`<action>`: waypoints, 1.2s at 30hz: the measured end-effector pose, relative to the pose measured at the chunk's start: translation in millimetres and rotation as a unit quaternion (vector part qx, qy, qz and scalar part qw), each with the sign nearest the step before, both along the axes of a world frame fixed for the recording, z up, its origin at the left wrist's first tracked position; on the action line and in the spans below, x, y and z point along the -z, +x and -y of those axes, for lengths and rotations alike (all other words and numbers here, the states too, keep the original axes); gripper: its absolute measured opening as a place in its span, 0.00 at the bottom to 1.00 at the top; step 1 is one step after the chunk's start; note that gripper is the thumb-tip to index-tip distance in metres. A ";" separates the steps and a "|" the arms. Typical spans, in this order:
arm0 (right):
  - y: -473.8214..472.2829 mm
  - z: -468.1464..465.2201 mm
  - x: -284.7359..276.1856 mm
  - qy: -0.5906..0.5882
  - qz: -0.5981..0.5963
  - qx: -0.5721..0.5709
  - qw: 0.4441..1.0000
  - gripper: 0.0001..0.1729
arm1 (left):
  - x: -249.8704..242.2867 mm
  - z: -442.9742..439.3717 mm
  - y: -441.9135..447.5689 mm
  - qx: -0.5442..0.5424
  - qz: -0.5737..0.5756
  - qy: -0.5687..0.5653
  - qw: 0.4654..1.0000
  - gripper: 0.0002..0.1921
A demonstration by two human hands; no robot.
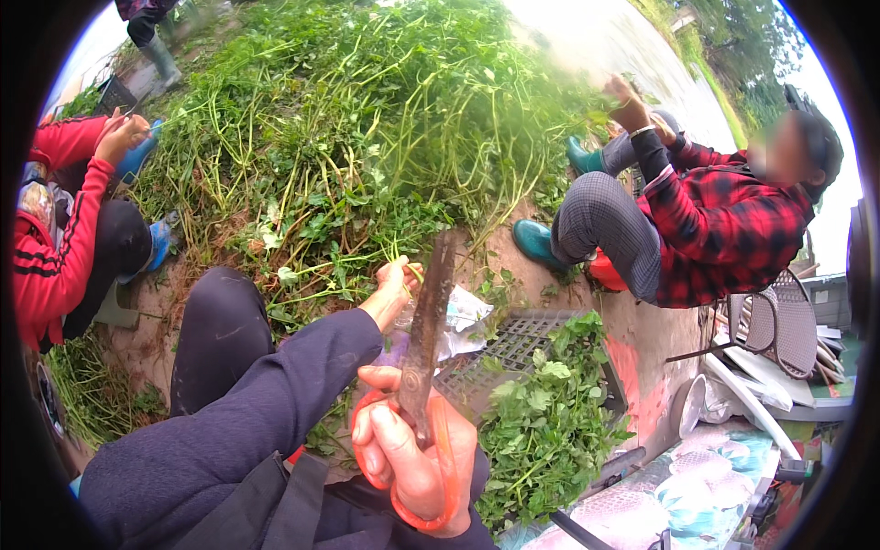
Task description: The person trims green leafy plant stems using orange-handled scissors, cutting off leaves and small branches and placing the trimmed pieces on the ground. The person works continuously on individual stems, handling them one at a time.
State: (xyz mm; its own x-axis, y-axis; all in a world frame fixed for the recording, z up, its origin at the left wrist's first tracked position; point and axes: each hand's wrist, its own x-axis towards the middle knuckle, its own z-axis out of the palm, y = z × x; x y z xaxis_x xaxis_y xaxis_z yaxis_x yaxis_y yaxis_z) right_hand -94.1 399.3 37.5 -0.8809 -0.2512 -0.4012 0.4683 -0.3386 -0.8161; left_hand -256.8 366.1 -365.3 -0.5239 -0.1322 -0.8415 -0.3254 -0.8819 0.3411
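Observation:
My right hand [419, 467] grips a pair of scissors [425, 344] by its orange loop handles. The rusty blades lie together and point up and away from me. My left hand [392, 292] reaches forward, its fingers closed on a few thin green stems [393, 260] at the near edge of a large heap of leafy cut plants [357, 158]. To the right of the scissors, a black slatted plastic crate [522, 333] holds a pile of green leafy sprigs [543, 426]. Clear and white plastic wrapping [464, 316] lies partly behind the blades.
On the right sits a person in a checked shirt [715, 227], and on the left one in a red jacket [75, 213]. A third person's boot [161, 62] stands behind the heap. A wicker chair [784, 323] and a patterned cloth surface [680, 488] are at lower right.

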 end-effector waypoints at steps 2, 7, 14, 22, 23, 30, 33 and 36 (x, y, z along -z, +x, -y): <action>-1.2 3.4 1.0 0.003 0.006 -0.003 1.000 0.18 | -14.2 8.4 3.5 0.028 0.006 -0.045 0.999 0.04; 2.1 10.6 -0.5 0.023 -0.005 0.026 0.999 0.17 | -88.7 23.7 25.4 0.069 -0.154 0.032 0.985 0.08; 0.4 -0.9 10.9 0.045 -0.099 0.190 0.976 0.13 | -227.2 86.2 49.1 0.139 -0.452 0.169 0.865 0.15; 8.1 9.2 29.7 0.053 -0.122 0.162 0.978 0.12 | -322.5 171.8 94.9 0.266 -0.510 -0.129 0.808 0.11; 10.5 11.7 31.1 0.071 -0.139 0.158 0.975 0.12 | -329.6 179.4 100.7 0.294 -0.505 -0.242 0.774 0.09; 32.4 21.9 36.2 0.152 -0.205 0.153 0.955 0.11 | -359.1 225.4 147.8 0.236 -0.530 -0.127 0.805 0.13; 40.6 33.7 44.7 0.172 -0.216 0.120 0.953 0.11 | -356.5 232.4 159.3 0.197 -0.538 -0.042 0.819 0.13; 46.9 45.6 59.0 0.237 -0.260 0.078 0.933 0.11 | -345.1 232.3 163.1 0.147 -0.533 0.033 0.833 0.15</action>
